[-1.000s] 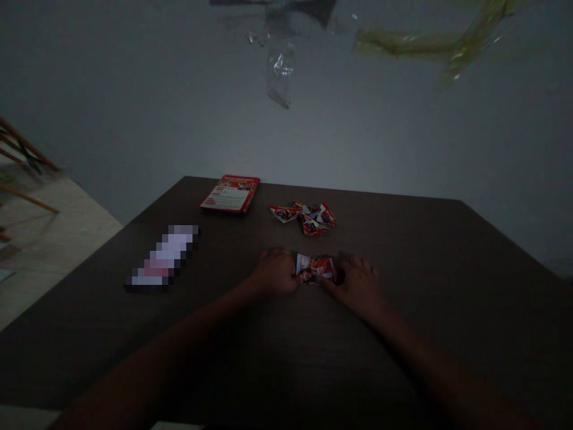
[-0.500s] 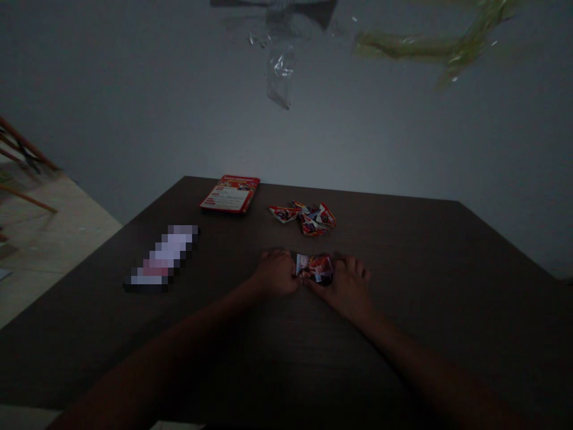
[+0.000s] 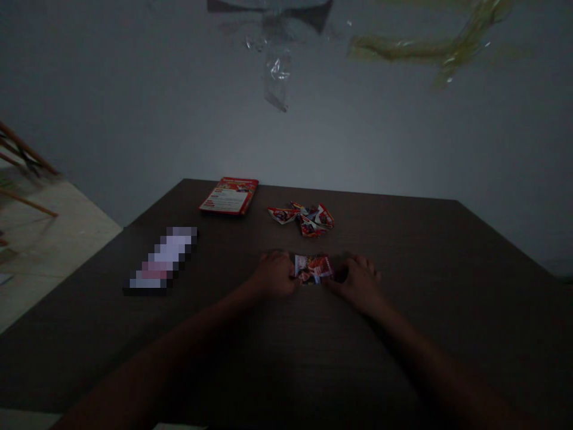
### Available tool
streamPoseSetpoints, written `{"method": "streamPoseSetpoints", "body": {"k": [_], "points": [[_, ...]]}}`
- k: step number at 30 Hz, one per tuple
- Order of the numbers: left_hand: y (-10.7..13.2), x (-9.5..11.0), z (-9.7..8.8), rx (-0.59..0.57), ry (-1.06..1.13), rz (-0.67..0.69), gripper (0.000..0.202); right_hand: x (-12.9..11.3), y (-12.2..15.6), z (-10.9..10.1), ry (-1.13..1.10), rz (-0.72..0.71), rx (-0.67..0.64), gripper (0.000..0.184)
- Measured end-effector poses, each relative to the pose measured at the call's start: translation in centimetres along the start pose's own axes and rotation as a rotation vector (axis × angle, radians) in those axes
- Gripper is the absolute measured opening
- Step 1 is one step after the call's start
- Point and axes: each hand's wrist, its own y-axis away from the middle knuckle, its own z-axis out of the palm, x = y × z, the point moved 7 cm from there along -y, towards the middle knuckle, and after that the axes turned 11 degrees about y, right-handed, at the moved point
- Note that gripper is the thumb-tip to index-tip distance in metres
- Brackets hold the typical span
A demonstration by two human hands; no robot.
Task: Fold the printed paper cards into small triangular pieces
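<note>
A small piece of printed paper [image 3: 312,269], red with dark and pale pictures, lies on the table between my two hands. My left hand [image 3: 275,273] is closed at its left edge, the fingers curled and partly hidden. At the right edge, the thumb and fingertips of my right hand [image 3: 358,282] close on the paper, with a gap between thumb and forefinger. Just beyond my hands sits a folded paper shape [image 3: 313,222] with several red and white points.
A stack of red and white printed sheets [image 3: 229,196] lies near the table's back edge. To the left is a phone-shaped object [image 3: 163,261], its surface pixelated. The dark table [image 3: 425,251] meets a wall [image 3: 380,131] with tape on it.
My right hand has shifted slightly right, from over the paper to its edge, so more of the paper shows. My left hand stays about where it was.
</note>
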Motion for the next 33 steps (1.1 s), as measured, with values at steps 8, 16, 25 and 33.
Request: {"method": "streamPoseSetpoints", "body": {"k": [8,16,25,33], "points": [[0.0,0.0,0.0,-0.012,0.002,0.005,0.028,2.7,-0.7,-0.4,-0.02,0.072,-0.062,0.034],[0.1,0.1,-0.1,0.008,0.003,0.013,0.029,-3.7,2.7,-2.3,-0.149,-0.523,0.109,0.022],[0.5,-1.5,-0.4,0.036,0.045,-0.027,0.039,-6.4,4.9,-1.7,0.018,-0.682,0.012,0.021],[0.2,-2.8,-0.7,0.009,0.092,-0.069,0.042,-5.8,4.9,-1.7,-0.013,-0.683,-0.005,0.017]]}}
